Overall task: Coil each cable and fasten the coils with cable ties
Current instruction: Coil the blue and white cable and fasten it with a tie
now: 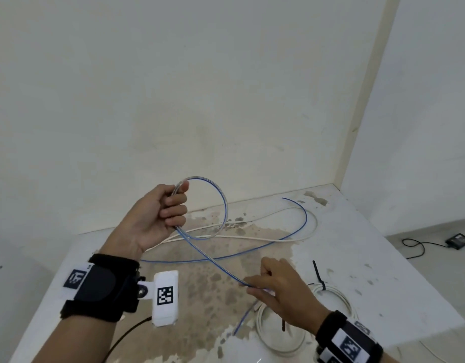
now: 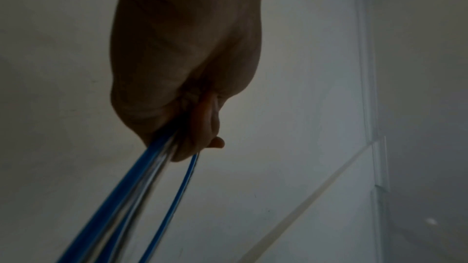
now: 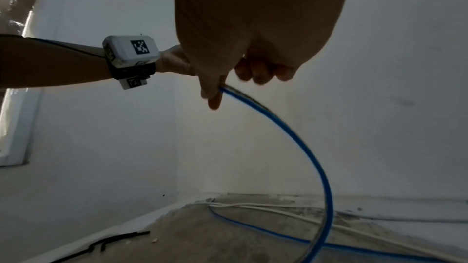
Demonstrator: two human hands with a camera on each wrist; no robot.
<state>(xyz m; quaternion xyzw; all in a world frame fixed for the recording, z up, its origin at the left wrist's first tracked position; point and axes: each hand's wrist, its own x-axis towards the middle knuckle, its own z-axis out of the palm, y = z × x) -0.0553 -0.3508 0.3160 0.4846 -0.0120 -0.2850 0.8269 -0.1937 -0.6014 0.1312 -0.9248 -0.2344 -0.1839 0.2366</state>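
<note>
A clear cable with a blue stripe [image 1: 226, 205] forms one loop above the stained white table [image 1: 370, 244]. My left hand [image 1: 171, 205] is raised over the table's left part and grips the loop's crossing strands [image 2: 142, 183] in its curled fingers. From there the cable runs down to my right hand [image 1: 260, 282], which pinches it [image 3: 253, 105] low over the table's front. The cable's remaining length [image 1: 302, 221] trails across the table toward the back right. A loose white cable [image 1: 252, 238] lies beneath it.
A coiled white cable [image 1: 341, 302] with a black tie [image 1: 319, 275] on it lies at the front right, beside my right wrist. Loose black ties [image 3: 111, 242] lie on the table. The wall stands close behind; a black adapter [image 1: 459, 241] sits on the floor at right.
</note>
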